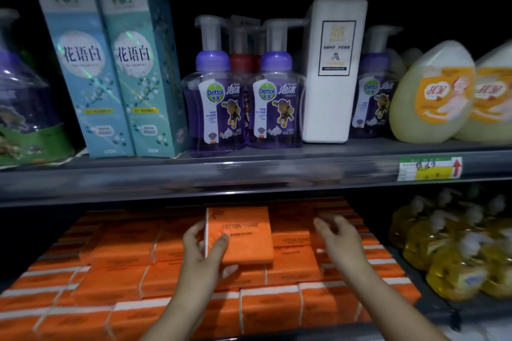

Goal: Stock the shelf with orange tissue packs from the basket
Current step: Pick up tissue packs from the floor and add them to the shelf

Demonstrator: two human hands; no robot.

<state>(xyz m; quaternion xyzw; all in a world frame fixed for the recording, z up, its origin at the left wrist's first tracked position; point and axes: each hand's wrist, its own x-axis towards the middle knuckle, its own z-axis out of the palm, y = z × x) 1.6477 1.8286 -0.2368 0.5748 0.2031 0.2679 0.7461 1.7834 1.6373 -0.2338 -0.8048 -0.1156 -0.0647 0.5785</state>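
My left hand [203, 246] grips an orange tissue pack [243, 230] marked "COTTON TISSUE", thumb on its front face and fingers round its left edge. The pack stands tilted above the stacked orange tissue packs [116, 279] that fill the lower shelf. My right hand [336, 232] hovers just right of the held pack, fingers loosely spread over the stack, holding nothing. The basket is out of view.
The upper shelf edge [221, 174] runs across above the packs and carries teal boxes [110, 69], purple soap pump bottles [243, 102], a white bottle [329, 72] and yellow bottles [432, 94]. Yellow bagged bottles [454, 246] sit right of the tissue stack.
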